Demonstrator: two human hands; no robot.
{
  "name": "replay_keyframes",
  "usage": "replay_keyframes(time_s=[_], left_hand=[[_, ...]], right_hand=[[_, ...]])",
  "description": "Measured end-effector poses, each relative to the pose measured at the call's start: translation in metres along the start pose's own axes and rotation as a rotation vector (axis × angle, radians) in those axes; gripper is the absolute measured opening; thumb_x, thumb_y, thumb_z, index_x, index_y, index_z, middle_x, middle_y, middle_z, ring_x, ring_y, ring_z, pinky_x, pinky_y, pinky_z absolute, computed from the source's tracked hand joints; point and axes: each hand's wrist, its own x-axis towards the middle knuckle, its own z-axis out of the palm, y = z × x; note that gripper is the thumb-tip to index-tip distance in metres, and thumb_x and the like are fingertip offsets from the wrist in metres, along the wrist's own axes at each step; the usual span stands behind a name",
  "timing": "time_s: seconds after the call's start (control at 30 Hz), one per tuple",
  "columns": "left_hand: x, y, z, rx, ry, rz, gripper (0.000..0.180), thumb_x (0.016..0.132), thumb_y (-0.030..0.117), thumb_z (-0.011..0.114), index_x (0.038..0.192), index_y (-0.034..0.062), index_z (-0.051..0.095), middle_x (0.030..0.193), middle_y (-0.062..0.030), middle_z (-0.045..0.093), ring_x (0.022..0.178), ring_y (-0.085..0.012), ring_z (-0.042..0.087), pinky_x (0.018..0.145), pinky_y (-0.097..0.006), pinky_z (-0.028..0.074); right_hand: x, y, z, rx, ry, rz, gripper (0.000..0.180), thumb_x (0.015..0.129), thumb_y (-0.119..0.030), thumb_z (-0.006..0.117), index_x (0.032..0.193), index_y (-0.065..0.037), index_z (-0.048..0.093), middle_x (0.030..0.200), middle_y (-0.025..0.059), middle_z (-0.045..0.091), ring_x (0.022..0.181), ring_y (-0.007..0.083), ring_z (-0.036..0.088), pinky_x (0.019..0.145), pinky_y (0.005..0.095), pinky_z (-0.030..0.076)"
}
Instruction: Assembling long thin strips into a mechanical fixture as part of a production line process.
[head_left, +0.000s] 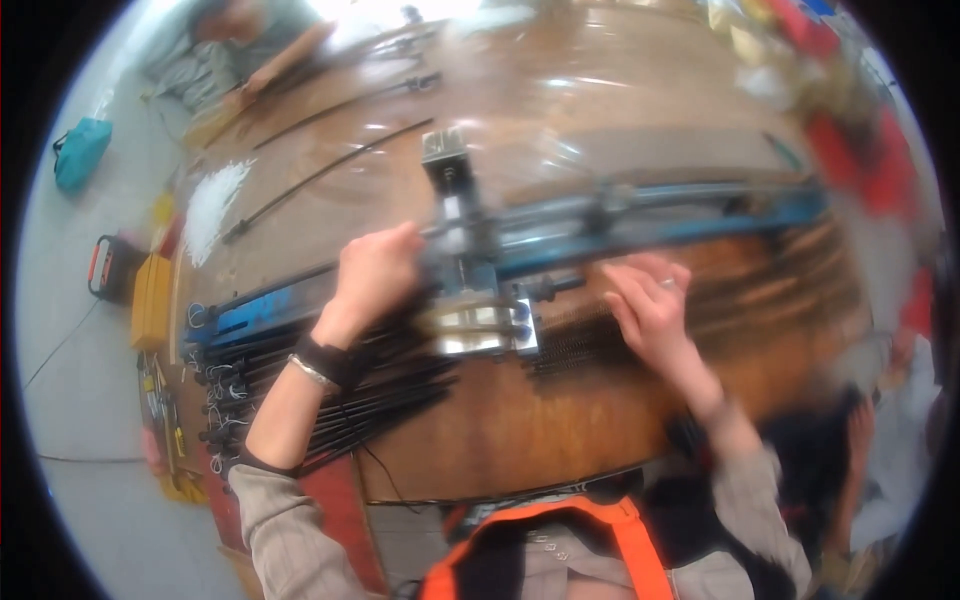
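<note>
My left hand (pixel 375 275) is closed in a loose fist at the left side of a metal fixture (pixel 470 275). A thin black rod (pixel 285 288) runs from the left toward this hand; whether the fingers grip it is hidden. My right hand (pixel 652 310) hovers to the right of the fixture, slightly blurred, fingers half bent and thumb apart, with nothing visible between them. Just left of its fingertips, a short dark rod end (pixel 560 285) sticks out of the fixture. A long blue rail (pixel 640 240) extends rightward behind my right hand.
Several black rods (pixel 380 405) lie bundled at left, with small springs (pixel 580 350) in rows at right. White pieces (pixel 215 205) are heaped at the far left. A co-worker (pixel 260 50) sits across the table; another person (pixel 895 430) is at right. A yellow box (pixel 151 300) stands beside the table.
</note>
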Motion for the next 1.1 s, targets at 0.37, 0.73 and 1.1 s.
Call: replay_keyframes(time_s=[0.37,0.73,1.1], left_hand=[[-0.016,-0.031,-0.015,0.031,-0.009,-0.005,0.014,0.093,0.017,0.056,0.086,0.0051,0.055,0.076,-0.0206,0.062,0.077,-0.0427,0.061,0.064,-0.049,0.048],[0.001,-0.013,-0.001,0.028,0.040,0.118,0.015,0.094,0.017,0.056,0.085,0.0052,0.054,0.074,-0.0182,0.061,0.072,-0.0402,0.061,0.061,-0.047,0.047],[-0.001,-0.007,-0.003,0.058,0.029,0.103,0.016,0.094,0.017,0.056,0.084,0.0051,0.054,0.073,-0.0179,0.061,0.071,-0.0399,0.061,0.060,-0.047,0.047]], right_hand=[[0.017,-0.022,0.044,0.300,-0.011,0.095,0.040,0.085,-0.015,0.071,0.123,-0.005,0.063,0.102,0.0072,0.069,0.099,0.0267,0.061,0.086,0.0380,0.040],[0.009,-0.027,0.038,0.256,0.162,0.147,0.034,0.090,-0.015,0.067,0.121,-0.003,0.063,0.101,0.0099,0.069,0.094,0.0290,0.060,0.085,0.0386,0.044],[-0.015,-0.016,0.024,0.251,0.188,0.262,0.029,0.088,-0.005,0.065,0.117,-0.004,0.064,0.088,0.0068,0.067,0.087,0.0272,0.059,0.079,0.0374,0.045]])
